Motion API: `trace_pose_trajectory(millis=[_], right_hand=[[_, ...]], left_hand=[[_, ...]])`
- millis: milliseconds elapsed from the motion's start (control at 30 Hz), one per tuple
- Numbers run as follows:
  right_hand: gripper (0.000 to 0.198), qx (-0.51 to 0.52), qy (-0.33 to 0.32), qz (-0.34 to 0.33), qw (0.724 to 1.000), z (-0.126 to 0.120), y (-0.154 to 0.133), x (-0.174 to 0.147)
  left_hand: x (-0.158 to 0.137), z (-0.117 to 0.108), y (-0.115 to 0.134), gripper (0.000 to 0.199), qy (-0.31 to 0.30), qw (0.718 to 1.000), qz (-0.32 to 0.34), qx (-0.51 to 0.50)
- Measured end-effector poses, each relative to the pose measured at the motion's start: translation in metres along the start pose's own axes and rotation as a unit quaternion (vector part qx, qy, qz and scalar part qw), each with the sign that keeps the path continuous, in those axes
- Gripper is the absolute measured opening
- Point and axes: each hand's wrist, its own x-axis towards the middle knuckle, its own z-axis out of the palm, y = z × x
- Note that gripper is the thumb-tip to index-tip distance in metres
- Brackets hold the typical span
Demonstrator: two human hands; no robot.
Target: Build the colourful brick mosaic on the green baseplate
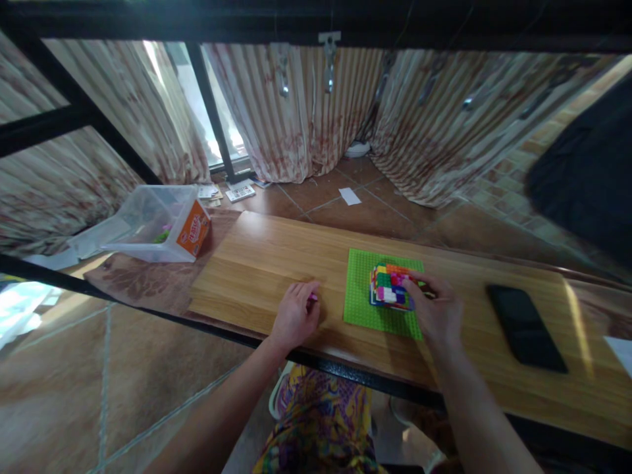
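A square building made of many-coloured toy bricks (388,289) stands on a green studded baseplate (356,299). My right hand (437,306) reaches over the right side of this building, its thumb and curled fingers at the top bricks. Whatever lies between those fingertips is hidden. To the left of the baseplate, my left hand (296,313) rests close to the wooden board. Its fingers are closed on a small purple-pink toy brick (313,297), only partly visible.
A black phone (526,328) lies on the wooden board (266,253), right of my right hand. At the far left stands a clear plastic bin (148,250) with an orange label and a few bricks inside. A dark frame bar (345,375) runs along the near edge.
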Motion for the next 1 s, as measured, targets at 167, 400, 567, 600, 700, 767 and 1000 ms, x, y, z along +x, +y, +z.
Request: trace_pose_trajectory(millis=[167,400,567,600,700,767,1000], right_hand=[[0.034,-0.009,-0.024,-0.001,1.0,0.0,0.005,0.003],[0.033,-0.069,0.027,-0.135,0.988,-0.007,-0.023,-0.016],[0.024,-0.048,-0.172,-0.225,0.958,0.022,-0.052,-0.061],[0.023,-0.054,-0.217,-0.233,0.946,0.033,-0.055,-0.07],[0.024,-0.09,-0.267,-0.227,0.932,0.064,-0.053,-0.087],[0.024,-0.116,-0.277,-0.222,0.928,0.081,-0.05,-0.09],[0.024,-0.158,-0.295,-0.223,0.916,0.1,-0.052,-0.082]], left_hand=[[0.0,-0.001,0.001,0.041,-0.006,1.0,-0.004,-0.007],[-0.005,-0.011,0.002,0.063,-0.018,0.998,-0.011,-0.058],[-0.012,-0.029,-0.001,0.084,-0.06,0.996,0.018,-0.063],[-0.013,-0.031,-0.002,0.085,-0.063,0.996,0.015,-0.058],[-0.018,-0.035,-0.004,0.085,-0.056,0.998,0.005,-0.041],[-0.02,-0.033,-0.005,0.085,-0.054,0.998,0.006,-0.028],[-0.019,-0.019,-0.002,0.074,-0.038,0.999,-0.002,0.036]])
